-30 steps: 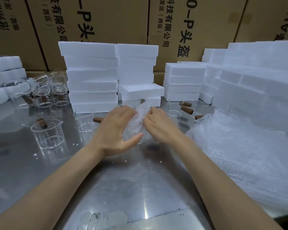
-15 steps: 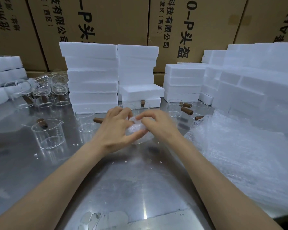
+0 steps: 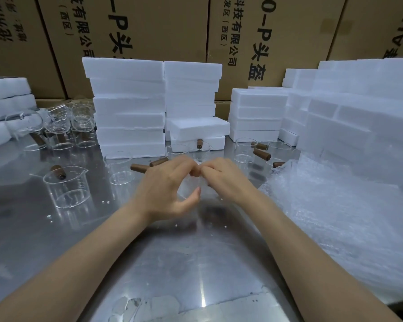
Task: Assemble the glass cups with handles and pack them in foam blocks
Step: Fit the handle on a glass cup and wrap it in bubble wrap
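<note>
Left hand (image 3: 165, 189) and right hand (image 3: 226, 180) have closed together; fingertips now meet above the clear bubble-wrap bundle (image 3: 191, 189). The wrap flap that stood up between them a second ago is folded down, bundle more compact, mostly hidden.

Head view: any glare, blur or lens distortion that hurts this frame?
Head view: bright glare streaks the shiny steel table; the fingertips of the left hand and right hand are motion-blurred around the clear bubble-wrapped bundle; wide-angle distortion tilts the brown cardboard boxes and white foam block stacks near the edges.
</note>
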A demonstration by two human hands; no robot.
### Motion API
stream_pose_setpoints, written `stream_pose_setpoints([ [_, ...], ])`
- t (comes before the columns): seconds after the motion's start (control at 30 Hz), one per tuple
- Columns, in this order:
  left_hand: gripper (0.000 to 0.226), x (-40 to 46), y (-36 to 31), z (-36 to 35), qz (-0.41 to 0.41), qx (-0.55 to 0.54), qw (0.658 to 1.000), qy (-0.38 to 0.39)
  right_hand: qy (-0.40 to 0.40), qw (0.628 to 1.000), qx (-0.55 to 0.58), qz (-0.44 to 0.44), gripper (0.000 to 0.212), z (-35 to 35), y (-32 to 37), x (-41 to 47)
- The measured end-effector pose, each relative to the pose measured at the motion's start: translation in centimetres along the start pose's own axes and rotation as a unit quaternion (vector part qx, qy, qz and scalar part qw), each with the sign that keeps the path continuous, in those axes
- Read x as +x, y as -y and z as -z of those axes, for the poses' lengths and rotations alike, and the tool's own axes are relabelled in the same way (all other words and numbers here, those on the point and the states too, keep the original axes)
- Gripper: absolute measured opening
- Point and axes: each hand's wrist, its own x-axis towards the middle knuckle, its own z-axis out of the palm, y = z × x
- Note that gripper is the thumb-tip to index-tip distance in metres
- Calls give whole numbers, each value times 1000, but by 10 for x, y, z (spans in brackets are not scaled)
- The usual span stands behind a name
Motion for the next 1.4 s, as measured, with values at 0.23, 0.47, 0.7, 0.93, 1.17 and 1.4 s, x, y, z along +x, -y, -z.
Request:
stream_pose_setpoints([
  [0.23,48,4,5,-10,29,56,994,90,-101,992,78,-9,27,-8,0,0],
  [0.47,63,20,0,-17,57,122,984,115,-81,985,150,-33,49,-7,-1,0],
  [0.7,31,6,-1,-13,12,132,991,15,-43,989,135,-44,30,-8,0,4],
  [0.93,67,11,2,-16,63,161,980,96,-20,981,182,-68,34,-4,-1,5],
  [1.17,50,5,1,-11,76,16,996,-44,7,987,156,-42,27,4,3,5],
  [1.4,24,42,18,9,262,-156,939,-158,-156,945,263,-113,25,23,-6,27],
])
